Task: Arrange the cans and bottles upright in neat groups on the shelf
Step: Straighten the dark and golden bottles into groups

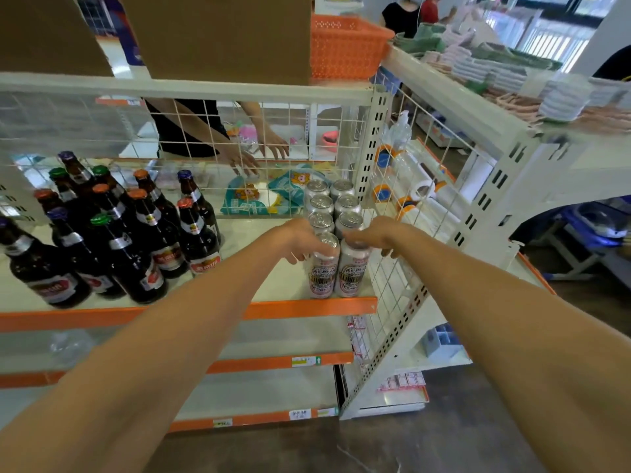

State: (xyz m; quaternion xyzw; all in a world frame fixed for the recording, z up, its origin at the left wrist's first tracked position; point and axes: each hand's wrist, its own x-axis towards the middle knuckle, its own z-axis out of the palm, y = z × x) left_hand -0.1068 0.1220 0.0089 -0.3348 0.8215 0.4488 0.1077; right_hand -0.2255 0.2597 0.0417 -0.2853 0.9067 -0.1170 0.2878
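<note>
Several silver cans stand upright in two rows at the right end of the shelf point(273, 288). My left hand point(300, 240) curls around the top of the front left can point(322, 268). My right hand point(375, 235) grips the top of the front right can point(351, 269). More cans point(333, 208) line up behind them toward the wire back. Several dark brown bottles point(136, 230) with coloured caps stand upright in a cluster on the left half of the shelf.
A wire grid point(389, 274) closes the shelf's right side and back. Behind the back grid another person's hands point(259, 151) reach over packets point(266, 196). An orange basket point(345, 46) and a cardboard box point(222, 35) sit on top. Lower shelves lie below.
</note>
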